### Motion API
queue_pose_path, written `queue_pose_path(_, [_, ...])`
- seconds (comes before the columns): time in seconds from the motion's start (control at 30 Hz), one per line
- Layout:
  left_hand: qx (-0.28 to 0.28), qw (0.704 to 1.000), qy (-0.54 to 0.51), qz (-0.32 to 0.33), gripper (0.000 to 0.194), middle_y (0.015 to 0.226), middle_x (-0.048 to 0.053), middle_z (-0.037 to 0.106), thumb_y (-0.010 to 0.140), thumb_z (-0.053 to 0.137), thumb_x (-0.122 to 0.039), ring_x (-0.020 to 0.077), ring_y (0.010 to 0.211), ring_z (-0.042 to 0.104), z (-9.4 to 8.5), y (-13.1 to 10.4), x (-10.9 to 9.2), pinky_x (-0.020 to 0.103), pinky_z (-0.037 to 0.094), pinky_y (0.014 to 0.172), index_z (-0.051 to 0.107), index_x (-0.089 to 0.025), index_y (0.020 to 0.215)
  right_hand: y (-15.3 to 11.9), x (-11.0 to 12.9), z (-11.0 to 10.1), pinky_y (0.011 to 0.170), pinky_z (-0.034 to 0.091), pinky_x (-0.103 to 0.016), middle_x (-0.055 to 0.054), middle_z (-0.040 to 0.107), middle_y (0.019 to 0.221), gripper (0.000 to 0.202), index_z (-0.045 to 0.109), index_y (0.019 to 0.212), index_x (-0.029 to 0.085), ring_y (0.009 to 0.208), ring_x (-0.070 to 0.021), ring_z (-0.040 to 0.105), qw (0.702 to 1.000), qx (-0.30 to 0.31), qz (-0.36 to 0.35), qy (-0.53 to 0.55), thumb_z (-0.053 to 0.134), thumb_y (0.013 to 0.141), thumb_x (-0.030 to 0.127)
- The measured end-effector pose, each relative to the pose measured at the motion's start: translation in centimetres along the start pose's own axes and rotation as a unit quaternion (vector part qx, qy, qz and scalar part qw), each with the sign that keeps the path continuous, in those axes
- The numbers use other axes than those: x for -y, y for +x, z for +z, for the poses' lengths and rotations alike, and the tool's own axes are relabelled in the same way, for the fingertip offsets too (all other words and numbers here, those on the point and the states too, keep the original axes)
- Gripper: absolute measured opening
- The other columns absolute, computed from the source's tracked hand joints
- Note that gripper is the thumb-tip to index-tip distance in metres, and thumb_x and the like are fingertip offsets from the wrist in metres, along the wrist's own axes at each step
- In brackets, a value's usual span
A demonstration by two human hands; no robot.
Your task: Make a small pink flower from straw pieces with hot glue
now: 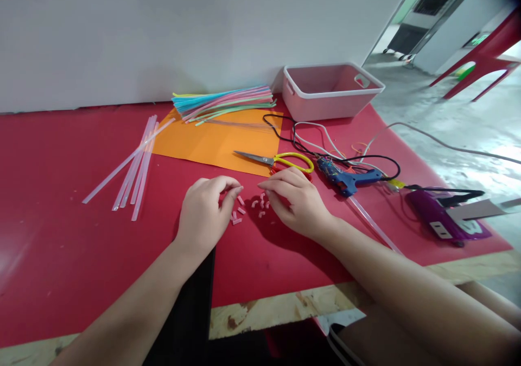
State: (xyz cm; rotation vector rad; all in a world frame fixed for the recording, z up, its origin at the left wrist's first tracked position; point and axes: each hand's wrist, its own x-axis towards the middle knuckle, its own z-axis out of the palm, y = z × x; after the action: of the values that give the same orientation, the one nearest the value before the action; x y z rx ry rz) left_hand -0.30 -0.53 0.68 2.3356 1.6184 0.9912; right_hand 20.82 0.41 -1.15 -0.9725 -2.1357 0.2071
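Observation:
Over the middle of the red tabletop, my left hand (205,208) is closed in a pinch, thumb and index finger together. Whatever sits between those fingertips is too small to make out. Just right of it lie several short straight pink pieces (237,221). Several curved pink pieces (261,214) rest between the hands, close to the fingers of my right hand (299,200). That hand is also pinched, and what it may hold is too small to name. Behind it are scissors (268,160) with yellow and red handles, blades pointing left.
Clear glue sticks (136,165) lie left of an orange sheet (203,143), which has a bundle of coloured pipe cleaners (223,104) at its back. A pink basket (329,102) stands behind. At right are a blue glue gun (350,180), tangled cables and a purple power strip (437,222).

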Motion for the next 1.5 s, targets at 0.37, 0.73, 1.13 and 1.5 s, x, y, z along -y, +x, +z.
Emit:
queue_pose_path(0.37, [0.09, 0.962, -0.242, -0.093, 0.013, 0.088, 0.0, 0.074, 0.088, 0.062, -0.032, 0.0136, 0.075, 0.07, 0.1, -0.6, -1.6, 0.021, 0.05, 0.057, 0.062, -0.024, 0.098, 0.1, 0.6, -0.1, 0.077, 0.052, -0.035, -0.006, 0.072, 0.089, 0.007, 0.063, 0.096, 0.019, 0.081, -0.0187, 0.062, 0.997, -0.011, -0.064, 0.045, 0.063, 0.089, 0.021])
queue_pose_path(0.73, [0.041, 0.985, -0.145, -0.088, 0.014, 0.066, -0.005, 0.057, 0.096, 0.046, -0.026, 0.0088, 0.053, 0.051, -0.4, -0.5, -1.3, 0.023, 0.04, 0.052, 0.057, -0.021, 0.104, 0.2, 0.6, -0.4, 0.077, 0.051, -0.032, -0.005, 0.068, 0.085, 0.007, 0.062, 0.089, 0.019, 0.081, -0.0174, 0.061, 0.999, -0.02, -0.024, 0.031, 0.056, 0.093, 0.017])
queue_pose_path(1.13, [0.069, 0.989, -0.002, 0.131, 0.016, 0.079, 0.005, 0.068, 0.092, 0.052, -0.026, 0.0198, 0.075, 0.053, 0.0, -0.5, -1.4, 0.035, 0.043, 0.073, 0.063, -0.016, 0.085, 0.2, 0.9, -0.3, 0.076, 0.051, -0.035, -0.008, 0.07, 0.087, 0.01, 0.063, 0.095, 0.016, 0.08, -0.0192, 0.058, 0.997, 0.008, -0.07, 0.024, 0.053, 0.092, 0.015])
queue_pose_path(1.5, [0.062, 0.99, 0.007, 0.126, 0.018, 0.074, 0.004, 0.066, 0.091, 0.052, -0.024, 0.0189, 0.072, 0.052, 0.0, -0.8, -1.6, 0.034, 0.044, 0.072, 0.062, -0.017, 0.077, 0.2, 1.4, -0.4, 0.072, 0.049, -0.032, -0.007, 0.067, 0.079, 0.006, 0.06, 0.087, 0.017, 0.075, -0.0181, 0.058, 0.998, 0.001, -0.062, 0.011, 0.056, 0.089, 0.013])
